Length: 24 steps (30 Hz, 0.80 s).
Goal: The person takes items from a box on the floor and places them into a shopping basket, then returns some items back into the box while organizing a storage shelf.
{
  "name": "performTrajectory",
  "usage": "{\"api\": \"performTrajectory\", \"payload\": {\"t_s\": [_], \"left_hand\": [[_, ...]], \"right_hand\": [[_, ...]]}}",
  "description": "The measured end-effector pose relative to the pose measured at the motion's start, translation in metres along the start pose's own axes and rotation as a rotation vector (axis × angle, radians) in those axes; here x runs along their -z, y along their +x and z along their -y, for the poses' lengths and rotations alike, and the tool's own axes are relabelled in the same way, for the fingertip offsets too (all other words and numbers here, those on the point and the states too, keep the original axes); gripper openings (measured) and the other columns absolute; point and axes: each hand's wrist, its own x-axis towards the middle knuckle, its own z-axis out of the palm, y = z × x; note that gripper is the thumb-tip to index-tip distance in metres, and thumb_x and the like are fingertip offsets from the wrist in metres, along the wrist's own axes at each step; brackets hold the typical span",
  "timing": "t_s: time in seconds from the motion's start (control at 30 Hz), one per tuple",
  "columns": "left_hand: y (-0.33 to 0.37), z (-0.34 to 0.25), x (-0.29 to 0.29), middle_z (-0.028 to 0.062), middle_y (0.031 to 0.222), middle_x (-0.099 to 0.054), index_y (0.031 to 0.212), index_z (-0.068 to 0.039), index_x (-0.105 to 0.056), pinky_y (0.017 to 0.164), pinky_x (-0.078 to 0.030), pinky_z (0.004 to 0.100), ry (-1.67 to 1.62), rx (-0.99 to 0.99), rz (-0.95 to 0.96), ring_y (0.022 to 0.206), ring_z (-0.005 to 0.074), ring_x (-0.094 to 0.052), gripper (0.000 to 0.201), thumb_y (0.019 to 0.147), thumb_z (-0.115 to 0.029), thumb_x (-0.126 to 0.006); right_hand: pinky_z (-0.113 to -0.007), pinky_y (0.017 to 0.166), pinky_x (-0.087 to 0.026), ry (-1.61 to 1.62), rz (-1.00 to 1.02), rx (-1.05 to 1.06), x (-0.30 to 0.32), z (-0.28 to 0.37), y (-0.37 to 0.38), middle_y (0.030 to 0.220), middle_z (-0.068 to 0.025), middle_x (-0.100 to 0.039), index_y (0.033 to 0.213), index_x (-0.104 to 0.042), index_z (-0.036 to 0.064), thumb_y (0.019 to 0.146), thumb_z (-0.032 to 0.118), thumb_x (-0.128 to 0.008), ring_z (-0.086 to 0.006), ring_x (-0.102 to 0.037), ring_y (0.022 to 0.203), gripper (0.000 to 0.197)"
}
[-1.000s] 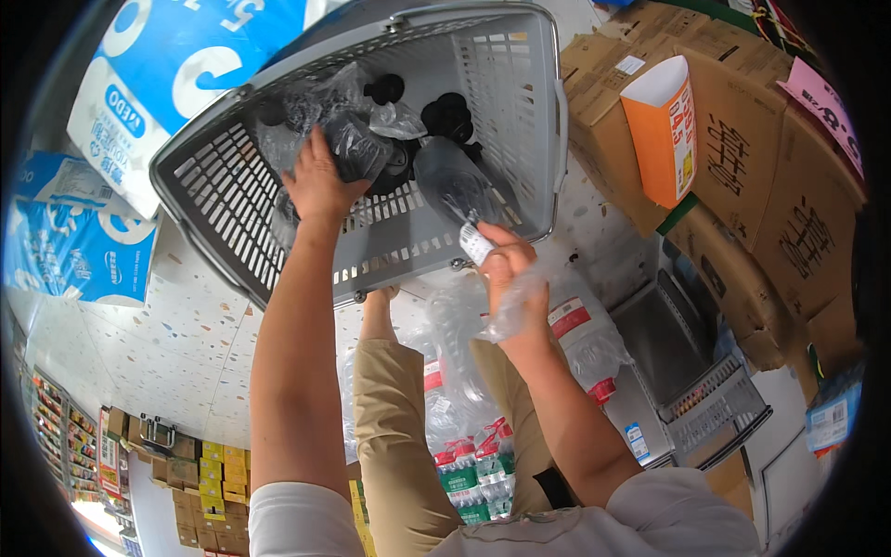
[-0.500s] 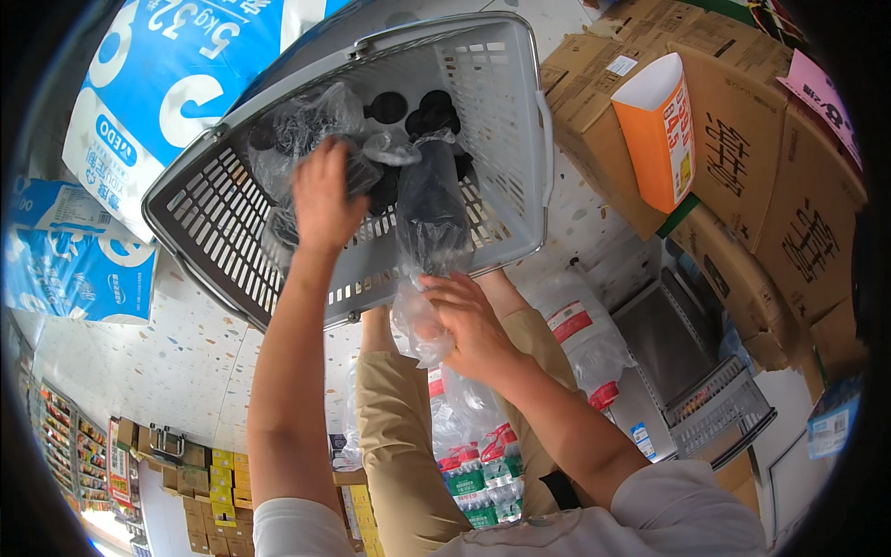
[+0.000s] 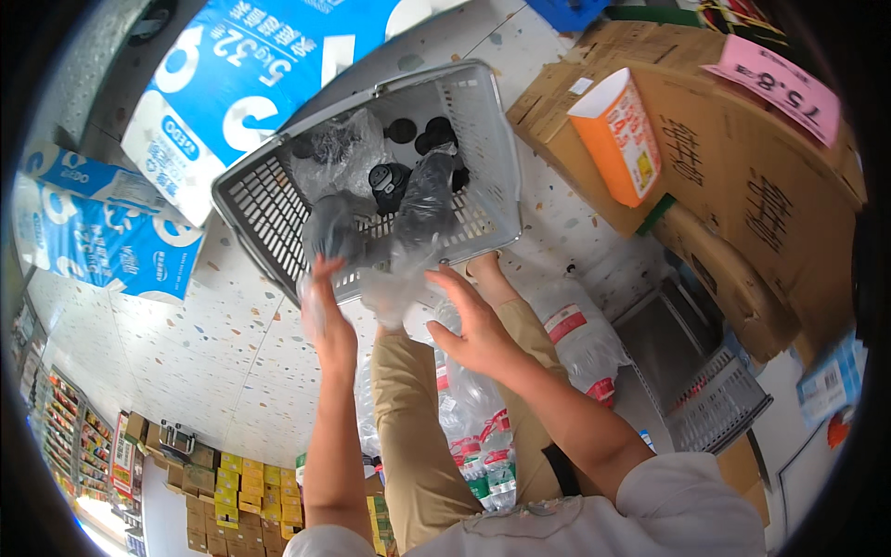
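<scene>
A grey plastic shopping basket [image 3: 478, 116] stands tilted in front of me, holding several black, round-topped items [image 3: 388, 184], some wrapped in clear plastic [image 3: 343, 148]. My left hand [image 3: 329, 320] is at the basket's near edge, its fingers closed on the filmy end of a clear plastic bag [image 3: 327, 227] with a dark rounded item inside. To its right lies a second clear bag [image 3: 429, 195] around a long dark item, its loose end spilling over the rim. Beside that end, my right hand [image 3: 473, 325] is open, thumb and fingers apart, holding nothing.
Large blue-and-white packages [image 3: 237, 84] stand behind and left. Cardboard cartons [image 3: 715, 176] with an orange paper holder [image 3: 617, 139] rise at right. Wrapped bottle packs [image 3: 571, 325] sit near my legs, beside a grey crate [image 3: 715, 399]. Yellow boxes [image 3: 251, 487] are stacked lower left.
My left hand has come out of the basket toward me, and a bagged dark item now lies at the near rim. My right hand has let go of the other bag's loose end.
</scene>
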Motion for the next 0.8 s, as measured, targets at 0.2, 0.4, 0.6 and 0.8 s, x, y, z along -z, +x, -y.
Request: {"api": "performTrajectory", "payload": {"t_s": [0.2, 0.4, 0.6, 0.8], "left_hand": [[-0.168, -0.140, 0.029, 0.0139, 0.127, -0.052, 0.142, 0.003, -0.025, 0.091, -0.040, 0.0325, -0.644, 0.233, 0.415, 0.102, 0.0190, -0.053, 0.084, 0.088, -0.056, -0.051], [-0.266, -0.223, 0.033, 0.0170, 0.130, -0.051, 0.106, -0.003, -0.057, 0.099, -0.040, 0.0413, -0.116, -0.706, 0.909, 0.124, 0.0337, -0.045, 0.027, 0.080, -0.010, -0.059], [-0.316, -0.286, 0.005, 0.0126, 0.128, -0.052, 0.107, -0.004, -0.059, 0.100, -0.039, 0.0424, -0.031, -0.977, 1.212, 0.122, 0.0296, -0.048, 0.032, 0.076, -0.013, -0.060], [-0.323, -0.309, -0.031, 0.0150, 0.121, -0.051, 0.128, -0.004, -0.041, 0.095, -0.040, 0.0429, -0.325, -0.393, 0.868, 0.109, 0.0323, -0.051, 0.060, 0.077, -0.016, -0.070]], "right_hand": [[-0.045, 0.086, -0.048, 1.248, 0.269, -0.757, 0.031, 0.086, -0.077, 0.140, -0.0107, -0.035, 0.149, 0.002, 0.0216, 0.087, 0.046, -0.062, -0.0299, -0.048, 0.120, 0.093], [-0.024, 0.049, -0.044, 1.469, 0.390, -0.665, 0.082, 0.131, -0.201, 0.092, -0.0066, -0.054, 0.134, -0.030, 0.0153, 0.089, 0.040, -0.061, -0.0129, -0.052, 0.058, 0.060], [-0.022, 0.045, -0.027, 1.695, 0.391, -0.643, 0.153, 0.116, -0.317, 0.053, 0.0045, -0.037, 0.076, -0.054, 0.0083, 0.089, 0.057, -0.051, -0.0076, -0.030, 0.047, 0.050], [-0.023, 0.045, -0.027, 1.591, 0.241, -0.543, 0.247, 0.076, -0.401, 0.068, 0.0034, -0.043, 0.102, -0.054, 0.0116, 0.083, 0.041, -0.060, -0.0103, -0.034, 0.051, 0.035]]}}
